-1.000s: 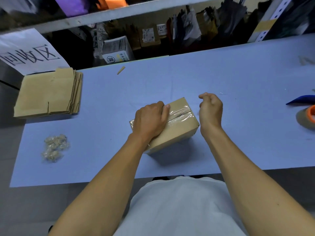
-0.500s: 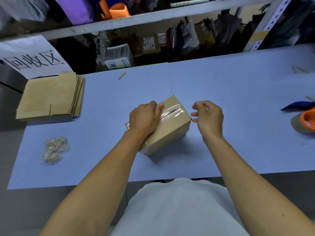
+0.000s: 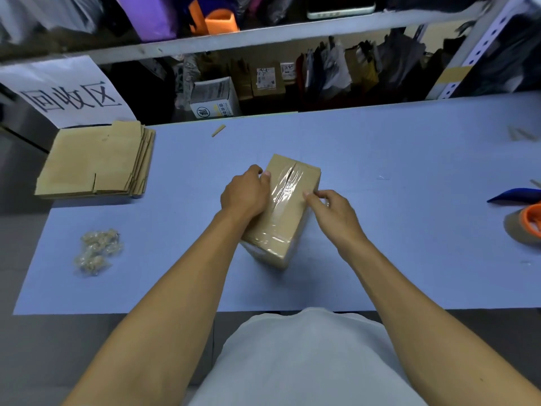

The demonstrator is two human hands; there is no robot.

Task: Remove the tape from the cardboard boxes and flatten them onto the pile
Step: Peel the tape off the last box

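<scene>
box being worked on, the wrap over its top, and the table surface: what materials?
Small brown box: looks like matte kraft cardboard. Clear glossy tape over its top seam: thin plastic film, wrinkled, catching glare. Pale blue table cover: smooth and matte, maybe paper or vinyl; can't tell.

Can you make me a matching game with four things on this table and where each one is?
Things:
1. taped box
2. pile of flat cardboard
3. clump of peeled tape
4. tape roll with the orange middle

Places:
A. far right edge of the table
B. far left corner, below the paper sign
C. middle of the table, between both hands
D. near left part of the table

Right pairs: 1-C, 2-B, 3-D, 4-A
</scene>
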